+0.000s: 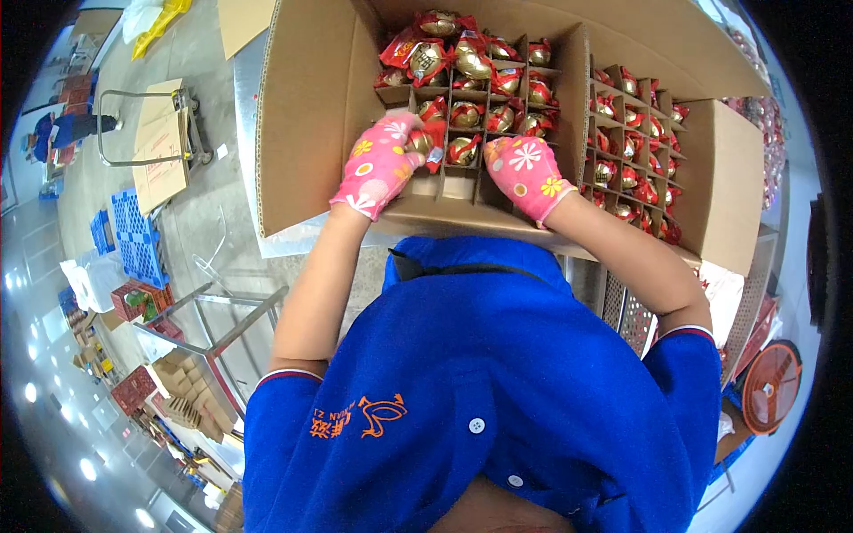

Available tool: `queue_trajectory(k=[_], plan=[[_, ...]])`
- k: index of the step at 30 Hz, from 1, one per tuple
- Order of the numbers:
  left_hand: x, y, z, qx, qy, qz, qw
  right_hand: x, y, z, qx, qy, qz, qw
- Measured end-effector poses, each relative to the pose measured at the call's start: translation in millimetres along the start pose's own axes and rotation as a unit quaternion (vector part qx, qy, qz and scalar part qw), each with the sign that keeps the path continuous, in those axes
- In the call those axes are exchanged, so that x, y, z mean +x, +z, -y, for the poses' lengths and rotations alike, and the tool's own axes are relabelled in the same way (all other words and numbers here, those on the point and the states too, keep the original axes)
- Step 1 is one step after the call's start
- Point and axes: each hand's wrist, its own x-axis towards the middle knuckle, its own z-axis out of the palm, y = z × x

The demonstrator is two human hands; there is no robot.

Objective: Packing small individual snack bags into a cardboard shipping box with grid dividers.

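My left hand (380,163), in a pink flower-print glove, has its fingers around a gold egg-shaped item in a red wrapper (421,142), over the near left cells of a cardboard box (313,126). My right hand (526,174), gloved alike, reaches into the near right cells with its fingers curled at the cardboard divider (476,181). Whether it holds anything is hidden. Between my hands another wrapped gold item (462,151) sits in its cell. Several more fill the rows behind, and a few wrapped ones (426,61) lie on top at the far left.
A second divided box (730,160) with several similar items adjoins on the right. Both stand on a metal table (293,243). To the left are a metal frame (213,346), a blue pallet (138,236) and a trolley with flattened cartons (160,143). A person (73,130) stands beyond.
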Motion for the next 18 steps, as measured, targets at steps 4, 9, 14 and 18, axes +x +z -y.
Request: queue_trajectory(k=[4, 9, 14, 18], plan=[[10, -2, -12, 0.136, 0.025, 0.104, 0.985, 12, 9, -2, -0.023, -0.014, 0.074, 0.997], [19, 44, 10, 0.272, 0.047, 0.018, 0.961, 43, -34, -9, 0.042, 0.003, -0.046, 0.998], [23, 48, -3, 0.31, 0.033, 0.065, 0.948, 85, -19, -22, -0.062, 0.07, -0.106, 0.99], [38, 45, -1, 0.332, 0.037, 0.079, 0.939, 110, -7, -37, -0.036, 0.165, -0.116, 0.979]])
